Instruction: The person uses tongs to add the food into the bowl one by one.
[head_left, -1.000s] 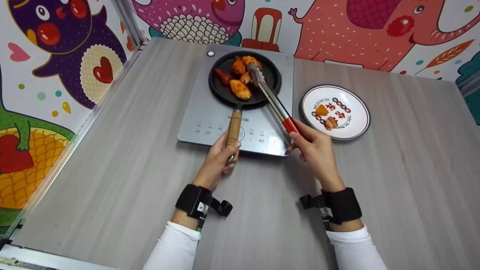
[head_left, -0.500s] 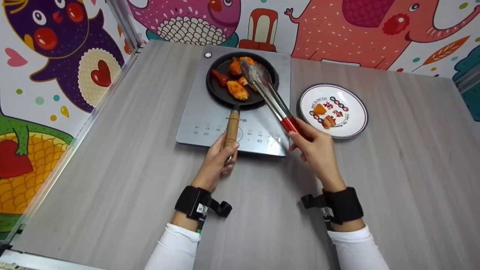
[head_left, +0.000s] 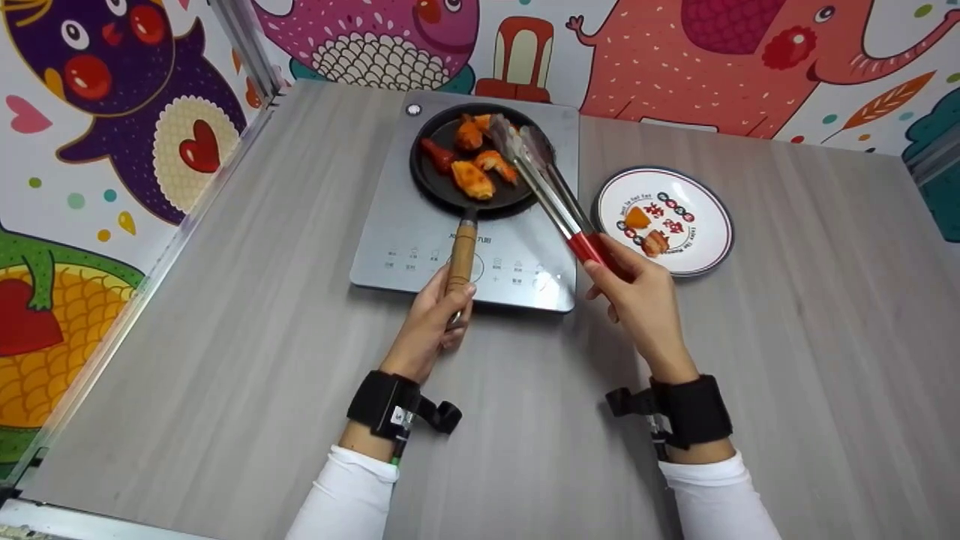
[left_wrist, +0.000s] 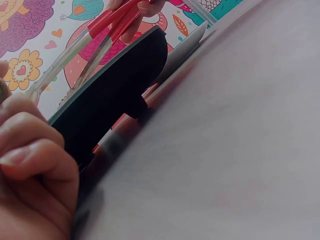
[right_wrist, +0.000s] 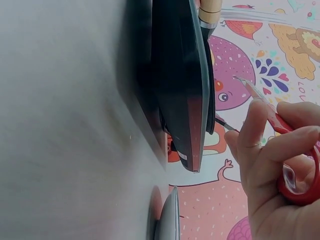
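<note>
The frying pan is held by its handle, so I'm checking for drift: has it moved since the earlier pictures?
No: judged against the cooktop in the head view, the frying pan shows no visible shift in any direction.

The grey table (head_left: 795, 390) is bordered by the left wall (head_left: 45, 154), which shows a purple bird-like figure (head_left: 135, 124) above a green creature (head_left: 82, 337), and by the back wall (head_left: 572, 67), which shows a pink creature (head_left: 382, 30), a red chair (head_left: 517, 91), a coral elephant (head_left: 675, 82) and 1 orange leaf (head_left: 889, 101), while a metal post (head_left: 247, 46) stands at their corner.
</note>
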